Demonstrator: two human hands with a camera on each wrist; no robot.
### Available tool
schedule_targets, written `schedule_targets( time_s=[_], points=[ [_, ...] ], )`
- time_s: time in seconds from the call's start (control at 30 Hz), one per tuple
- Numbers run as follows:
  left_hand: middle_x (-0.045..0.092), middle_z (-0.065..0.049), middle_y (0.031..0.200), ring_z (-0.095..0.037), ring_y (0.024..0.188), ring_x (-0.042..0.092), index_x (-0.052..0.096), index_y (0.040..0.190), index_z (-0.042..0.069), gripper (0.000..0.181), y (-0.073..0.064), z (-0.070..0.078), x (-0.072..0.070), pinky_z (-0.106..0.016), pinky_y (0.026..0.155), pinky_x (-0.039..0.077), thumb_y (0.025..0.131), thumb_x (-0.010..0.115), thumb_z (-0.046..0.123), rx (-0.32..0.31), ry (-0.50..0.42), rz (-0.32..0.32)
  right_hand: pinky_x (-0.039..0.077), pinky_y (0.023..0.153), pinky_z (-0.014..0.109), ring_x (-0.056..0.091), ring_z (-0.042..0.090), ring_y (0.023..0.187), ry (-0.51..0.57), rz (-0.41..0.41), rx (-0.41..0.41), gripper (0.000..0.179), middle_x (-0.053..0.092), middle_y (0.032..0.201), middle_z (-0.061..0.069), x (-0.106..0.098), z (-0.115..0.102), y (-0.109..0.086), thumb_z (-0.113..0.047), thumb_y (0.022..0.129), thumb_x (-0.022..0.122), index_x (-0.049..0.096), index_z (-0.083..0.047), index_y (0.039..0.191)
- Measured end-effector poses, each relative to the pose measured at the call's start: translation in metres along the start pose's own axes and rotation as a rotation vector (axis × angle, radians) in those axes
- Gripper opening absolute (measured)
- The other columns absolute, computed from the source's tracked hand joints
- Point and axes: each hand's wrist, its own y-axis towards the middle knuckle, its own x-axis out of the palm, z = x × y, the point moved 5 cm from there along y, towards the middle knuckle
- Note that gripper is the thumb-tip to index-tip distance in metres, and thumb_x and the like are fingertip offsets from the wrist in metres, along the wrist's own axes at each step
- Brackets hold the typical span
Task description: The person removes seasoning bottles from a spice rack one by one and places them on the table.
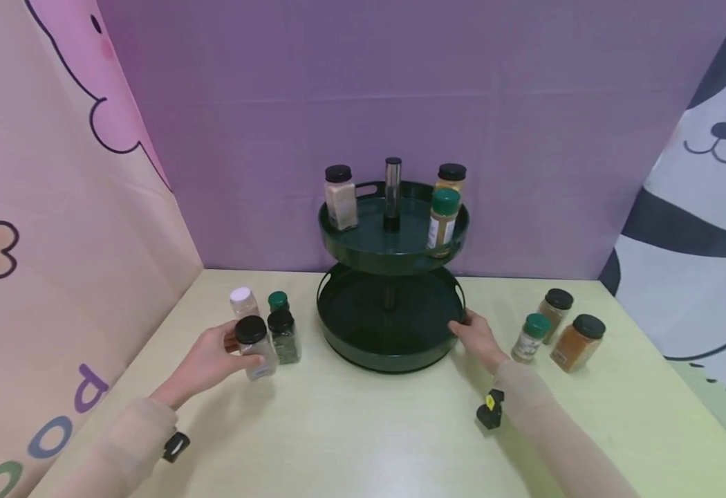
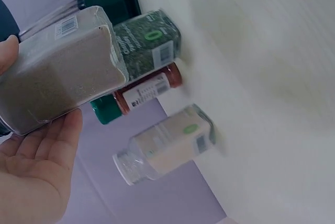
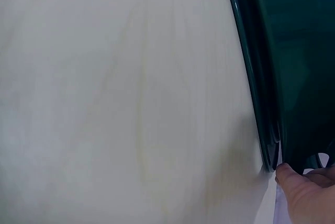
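My left hand grips a spice jar with a black lid, thumb on one side and fingers on the other. Greyish-brown powder fills this jar, which tilts across the left wrist view. Close behind it stand a black-lidded jar of green herbs, a small green-capped jar and a white-capped jar. On the right, my right hand holds the rim of the lower tier of a dark green two-tier rack, at its handle cutout. The thumb lies on the rim in the right wrist view.
The upper tier carries a black-lidded jar at left, and a green-capped jar before another black-lidded one at right. Three jars, including an orange-filled one, stand on the table at right. A purple backdrop hangs behind.
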Motion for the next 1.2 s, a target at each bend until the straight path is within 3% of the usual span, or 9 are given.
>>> schedule_targets(
  time_s=[0.27,0.5,1.2],
  points=[
    [0.055,-0.025,0.122,-0.039,0.108,0.055,0.047,0.125,-0.005,0.066,0.001,-0.013,-0.006,-0.046,0.090,0.049,0.075,0.074,0.029,-0.045,0.020,0.017,0.031,0.107,0.048,0.035,0.038,0.130,0.014,-0.009,-0.003,0.057,0.033,0.141,0.028,0.000,0.000,0.000,-0.017,0.094,0.042,0.021,0.006,0.142],
    [0.060,-0.022,0.113,-0.033,0.101,0.059,0.051,0.119,-0.005,0.059,0.006,-0.023,-0.008,-0.042,0.084,0.051,0.075,0.074,0.027,-0.057,0.049,0.051,0.033,0.106,0.047,0.037,0.038,0.128,0.006,0.006,-0.003,0.056,0.036,0.139,0.029,0.001,0.000,0.000,-0.016,0.093,0.043,0.024,0.007,0.141],
    [0.059,-0.022,0.113,-0.028,0.097,0.057,0.048,0.122,-0.005,0.059,0.023,-0.059,-0.006,-0.034,0.076,0.051,0.079,0.071,0.026,-0.118,0.047,0.070,0.032,0.107,0.047,0.035,0.038,0.130,0.013,0.000,0.017,0.057,0.033,0.141,0.028,0.001,0.002,0.003,-0.018,0.094,0.042,0.021,0.006,0.142]
  ],
)
